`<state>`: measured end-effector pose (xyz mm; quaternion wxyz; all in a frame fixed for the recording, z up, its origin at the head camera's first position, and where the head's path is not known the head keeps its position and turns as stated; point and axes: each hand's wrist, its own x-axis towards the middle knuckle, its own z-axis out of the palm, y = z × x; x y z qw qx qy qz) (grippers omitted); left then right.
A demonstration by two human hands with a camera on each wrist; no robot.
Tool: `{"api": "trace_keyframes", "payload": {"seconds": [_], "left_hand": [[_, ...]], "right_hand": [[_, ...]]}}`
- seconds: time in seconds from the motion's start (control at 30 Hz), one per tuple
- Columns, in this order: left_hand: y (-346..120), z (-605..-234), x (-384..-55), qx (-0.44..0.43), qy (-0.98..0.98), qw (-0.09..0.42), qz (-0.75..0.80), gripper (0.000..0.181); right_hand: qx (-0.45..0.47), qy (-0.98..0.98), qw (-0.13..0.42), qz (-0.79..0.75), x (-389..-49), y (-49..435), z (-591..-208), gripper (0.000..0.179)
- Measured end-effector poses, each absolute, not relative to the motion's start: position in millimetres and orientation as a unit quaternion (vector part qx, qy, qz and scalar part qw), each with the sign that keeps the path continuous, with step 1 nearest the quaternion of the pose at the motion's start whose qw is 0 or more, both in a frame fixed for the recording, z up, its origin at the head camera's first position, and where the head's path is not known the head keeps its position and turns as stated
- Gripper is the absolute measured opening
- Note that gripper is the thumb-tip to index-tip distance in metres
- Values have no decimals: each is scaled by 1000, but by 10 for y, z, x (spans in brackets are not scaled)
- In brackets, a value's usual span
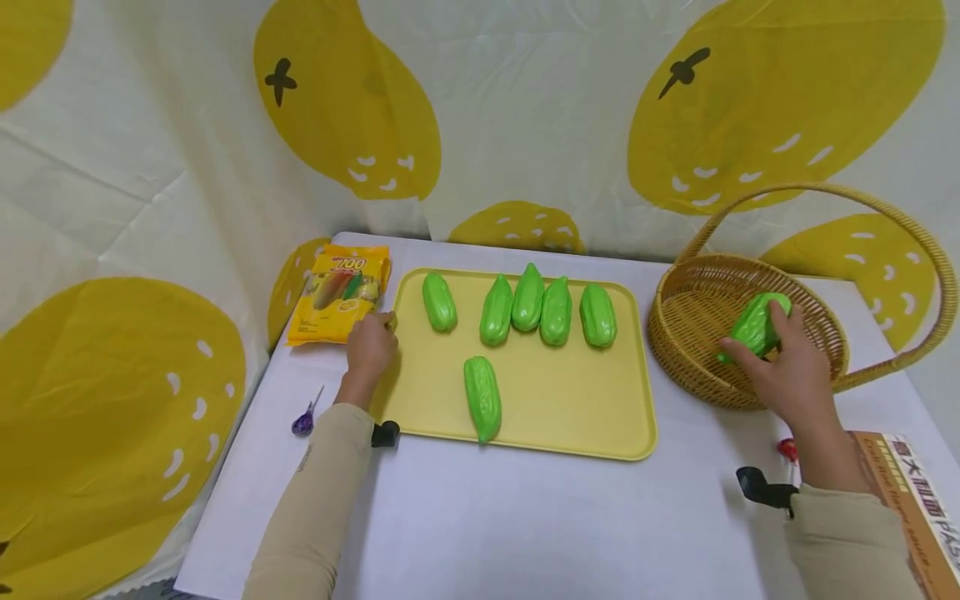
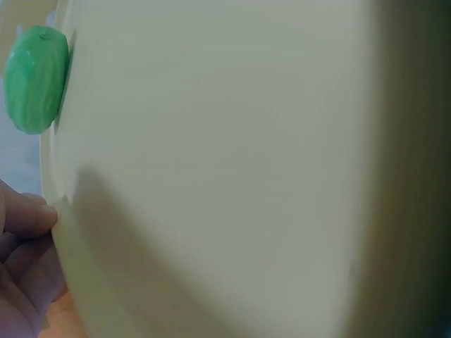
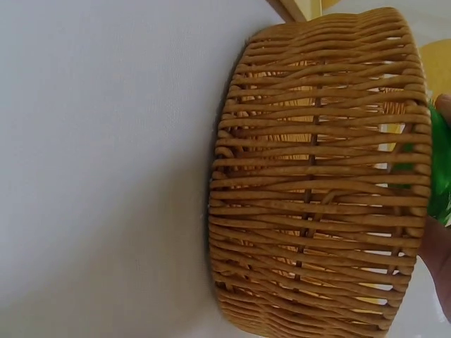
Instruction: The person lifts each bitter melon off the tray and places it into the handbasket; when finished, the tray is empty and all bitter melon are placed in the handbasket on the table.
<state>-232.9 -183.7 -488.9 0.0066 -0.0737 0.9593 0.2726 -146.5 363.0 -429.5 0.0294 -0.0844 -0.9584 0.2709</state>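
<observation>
Over the opening of a wicker basket (image 1: pixel 675 354), my right hand (image 1: pixel 798 375) holds a glossy, bumpy green bitter melon (image 1: pixel 756 323) between thumb and fingers. In the right wrist view, the basket's woven side (image 3: pixel 317 183) hides most of that bitter melon (image 3: pixel 440 165). My left hand (image 1: pixel 371 346) pinches the left rim of a yellow tray (image 1: pixel 570 400), with the thumb (image 2: pixel 32 217) on top at the edge. Several more bitter melons lie on the tray: a row along the back half and one bitter melon (image 1: pixel 483 398) near the front edge.
A yellow candy bag (image 1: pixel 337 292) lies left of the tray, with a purple lollipop (image 1: pixel 303 423) nearer the front. Beside my right forearm are a red lollipop (image 1: pixel 787 450) and a pasta box (image 1: pixel 907 500). The basket's tall handle (image 1: pixel 941 267) arches over its right side.
</observation>
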Motion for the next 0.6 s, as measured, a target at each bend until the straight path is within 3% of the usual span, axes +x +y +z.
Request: {"api": "trace_keyframes", "payload": {"seconds": [0.27,0.6], "left_hand": [[-1830,-4900,-2314,-78,959,6,273,40],[-1834,-4908,-2317,-66,963,-6,262,40]], "right_hand": [[-94,-959,15,268,-1493,3663,-4336,91],[-110,-966,-46,229,-1525,3818,-4406,96]]}}
